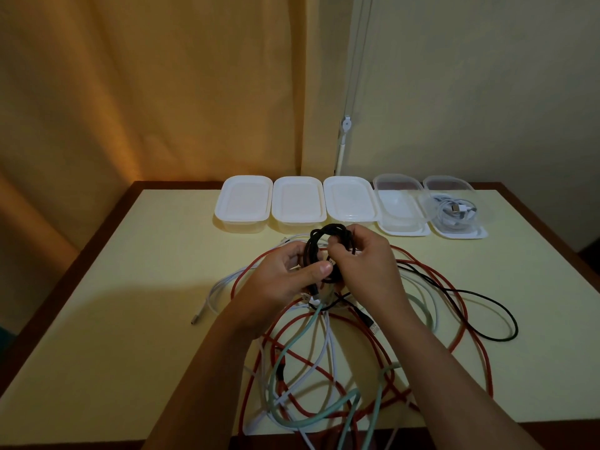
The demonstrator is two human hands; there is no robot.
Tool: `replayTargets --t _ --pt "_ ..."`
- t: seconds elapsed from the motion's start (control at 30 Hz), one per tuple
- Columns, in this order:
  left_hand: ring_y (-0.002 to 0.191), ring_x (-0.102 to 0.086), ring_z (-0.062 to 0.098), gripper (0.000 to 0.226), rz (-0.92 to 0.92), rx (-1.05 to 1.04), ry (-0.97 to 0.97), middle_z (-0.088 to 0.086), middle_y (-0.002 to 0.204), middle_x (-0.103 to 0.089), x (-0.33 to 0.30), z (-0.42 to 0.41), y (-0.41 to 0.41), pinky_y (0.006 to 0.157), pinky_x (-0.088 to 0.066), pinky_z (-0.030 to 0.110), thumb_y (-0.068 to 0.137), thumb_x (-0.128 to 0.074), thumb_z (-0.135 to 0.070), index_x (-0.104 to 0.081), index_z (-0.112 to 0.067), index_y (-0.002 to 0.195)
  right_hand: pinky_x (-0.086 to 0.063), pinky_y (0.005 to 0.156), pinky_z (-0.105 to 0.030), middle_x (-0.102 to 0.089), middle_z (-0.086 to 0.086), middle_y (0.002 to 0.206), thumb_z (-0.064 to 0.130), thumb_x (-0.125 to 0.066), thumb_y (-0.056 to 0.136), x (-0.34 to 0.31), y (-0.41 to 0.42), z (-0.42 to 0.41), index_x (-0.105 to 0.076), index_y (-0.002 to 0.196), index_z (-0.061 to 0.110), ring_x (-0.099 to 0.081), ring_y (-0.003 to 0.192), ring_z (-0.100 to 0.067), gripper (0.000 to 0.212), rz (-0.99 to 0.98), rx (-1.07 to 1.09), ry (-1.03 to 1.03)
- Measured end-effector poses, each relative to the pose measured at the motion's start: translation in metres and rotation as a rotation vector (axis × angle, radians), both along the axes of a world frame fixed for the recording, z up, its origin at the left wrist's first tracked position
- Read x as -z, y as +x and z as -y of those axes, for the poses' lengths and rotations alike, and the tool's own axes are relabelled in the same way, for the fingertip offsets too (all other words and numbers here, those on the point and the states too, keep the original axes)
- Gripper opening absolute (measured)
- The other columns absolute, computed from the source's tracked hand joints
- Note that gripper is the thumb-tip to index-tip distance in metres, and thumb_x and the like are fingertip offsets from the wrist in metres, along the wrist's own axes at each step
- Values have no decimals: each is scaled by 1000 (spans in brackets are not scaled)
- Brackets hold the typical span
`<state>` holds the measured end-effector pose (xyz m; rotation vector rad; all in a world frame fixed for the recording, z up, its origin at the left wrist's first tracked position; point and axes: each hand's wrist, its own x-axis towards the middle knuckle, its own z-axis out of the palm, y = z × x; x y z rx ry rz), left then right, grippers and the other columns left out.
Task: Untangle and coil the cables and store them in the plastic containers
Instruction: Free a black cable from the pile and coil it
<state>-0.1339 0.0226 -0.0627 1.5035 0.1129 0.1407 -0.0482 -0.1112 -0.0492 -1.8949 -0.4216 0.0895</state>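
A black braided cable coil (319, 237) is held above the table centre. My left hand (285, 277) grips its left side with the thumb pressed over the strands. My right hand (363, 258) pinches the coil's right side with curled fingers. Below lies a tangle of a red cable (461, 319), a mint-green cable (292, 345), a white cable (224, 284) and another thin black cable (506, 316). Along the back stand several plastic containers: three closed ones (243, 203), an open one (401, 211) holding nothing, and one with a coiled white cable (454, 211) inside.
The cream table (113, 319) has a brown border. Cable loops hang over its near edge (324, 436). An orange curtain (146, 92) hangs behind at left. A white cord (345, 125) runs down the wall at the back.
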Motion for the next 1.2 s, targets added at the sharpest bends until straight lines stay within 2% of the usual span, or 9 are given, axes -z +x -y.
replayTargets --t 0.2,0.27,0.37,0.53,0.67,0.83,0.97,1.07,1.2 --pt "89 -64 23 30 8 -58 -151 12 104 -70 6 -7 3 77 -53 34 90 -61 -26 -64 -8 114 -58 86 -54 -76 0 86 35 -63 88 -1 6 3 -75 89 22 -73 86 -21 18 -162 -161 47" --pt "79 -58 17 33 11 -79 -245 12 99 -68 6 -9 4 69 -50 28 89 -58 -23 -61 -2 114 -57 91 -50 -76 -9 90 29 -55 85 -3 8 4 -77 90 20 -71 92 -31 24 -247 -206 127" --pt "74 -54 13 39 4 -65 -363 12 102 -64 5 -11 4 65 -49 24 87 -58 -21 -57 1 120 -55 79 -37 -72 -22 98 7 -47 96 -6 8 5 -78 97 14 -66 91 -40 32 -301 -257 209" --pt "78 -53 16 33 -13 -50 -441 13 103 -61 4 -10 5 63 -49 24 85 -60 -18 -59 -4 114 -57 86 -44 -76 -4 95 8 -56 100 -1 8 8 -76 95 22 -69 97 -33 25 -198 -312 93" --pt "72 -59 16 24 -6 -3 -465 12 97 -65 1 -7 4 64 -50 26 85 -59 -15 -60 -6 107 -58 67 -28 -74 -4 87 5 -53 102 -2 5 6 -72 91 14 -70 81 -23 24 -192 -263 191" --pt "63 -52 14 13 -38 -15 -541 10 87 -62 -3 -3 3 59 -50 26 82 -64 -3 -55 -7 90 -57 57 -35 -73 -1 84 7 -55 102 -3 4 3 -75 100 19 -64 61 -22 23 -66 -215 210" --pt "62 -52 13 7 -59 -88 -500 10 89 -61 -4 -2 5 59 -50 24 86 -56 -1 -54 -6 90 -56 62 -34 -74 10 84 11 -58 100 -1 4 2 -77 101 25 -68 71 -9 23 -4 -183 154" --pt "63 -52 13 11 -30 -185 -431 10 89 -58 -3 -3 6 62 -50 25 94 -51 5 -55 -5 92 -48 66 -13 -74 19 83 16 -63 97 -2 4 3 -79 101 26 -67 77 3 19 22 -132 112" --pt "68 -59 17 4 4 -291 -221 6 84 -65 3 -5 5 71 -54 31 95 -58 -2 -60 -5 96 -40 58 -11 -66 25 64 20 -58 100 -5 7 7 -79 100 25 -57 57 7 21 -7 -137 36"
